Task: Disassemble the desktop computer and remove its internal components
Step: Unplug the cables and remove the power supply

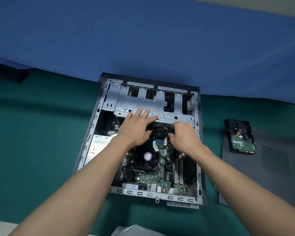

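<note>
On a teal-green table cover [41,133], an open grey metal desktop computer case [140,193] lies flat with its inside facing up, its far end against a blue cloth backdrop [143,40]. At the far end of the case sits a silver stamped-metal drive cage [160,103]. The left hand [136,128] lies on the cage's near edge with its fingers straight and spread, holding nothing. Just beside it, over the middle of the case, the right hand [182,135] has its fingers curled, pinching a black cable [170,130] just below the cage. Nearer the person inside the case are a black cooler fan with a round purple sticker [147,156] and a green motherboard [153,179], and along the case's left side is a silver power supply box [99,147]. To the right of the case, apart from it, a black hard drive with a green circuit board [240,137] rests on a dark grey flat panel [262,176]. Far to the left of the case lies a flat black object [10,74].
</note>
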### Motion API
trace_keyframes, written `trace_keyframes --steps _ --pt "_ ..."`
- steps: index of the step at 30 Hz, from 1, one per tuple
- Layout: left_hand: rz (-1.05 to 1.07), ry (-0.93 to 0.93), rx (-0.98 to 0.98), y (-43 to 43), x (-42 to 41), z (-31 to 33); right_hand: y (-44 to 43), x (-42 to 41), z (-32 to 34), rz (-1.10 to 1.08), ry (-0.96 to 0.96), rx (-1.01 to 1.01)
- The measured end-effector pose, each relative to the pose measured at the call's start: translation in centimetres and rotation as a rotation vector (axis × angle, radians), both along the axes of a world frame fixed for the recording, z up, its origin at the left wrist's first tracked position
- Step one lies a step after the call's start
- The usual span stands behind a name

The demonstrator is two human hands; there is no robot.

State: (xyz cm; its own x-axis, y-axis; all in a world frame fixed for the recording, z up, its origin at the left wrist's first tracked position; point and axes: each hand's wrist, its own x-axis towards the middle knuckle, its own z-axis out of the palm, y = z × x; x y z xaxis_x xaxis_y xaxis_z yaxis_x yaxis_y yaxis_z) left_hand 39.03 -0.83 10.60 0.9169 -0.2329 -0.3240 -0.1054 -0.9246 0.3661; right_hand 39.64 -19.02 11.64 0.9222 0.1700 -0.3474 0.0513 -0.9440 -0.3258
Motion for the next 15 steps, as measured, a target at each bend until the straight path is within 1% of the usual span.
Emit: trace_keyframes --steps 2,4,6,8,10,11,14,15 --pt "0.011 -0.001 0.029 -0.5 -0.1 0.2 -1.5 -0.1 1.4 -0.062 -0.083 0.157" --pt "0.027 -0.035 0.036 -1.4 -0.5 0.5 -3.0 -0.4 2.9 -0.132 -0.231 0.307" --pt "0.04 -0.097 -0.055 -2.9 -1.3 0.8 -4.1 -0.7 4.2 -0.238 -0.35 0.47" --pt "0.072 -0.081 -0.233 -4.9 -2.4 1.3 -5.0 -1.3 5.3 -0.346 -0.364 0.685" --pt "0.179 -0.009 -0.424 -6.7 -3.3 1.9 -5.8 -1.8 5.9 -0.442 -0.35 0.879" --pt "0.233 -0.006 -0.477 -7.3 -3.5 2.2 -6.3 -2.0 6.2 -0.493 -0.353 0.965" --pt "0.312 -0.078 -0.442 -8.4 -3.3 3.2 -7.8 -2.4 6.7 -0.695 -0.317 1.249" --pt "0.354 -0.089 -0.478 -8.8 -3.0 3.5 -8.5 -2.6 6.7 -0.757 -0.282 1.314"
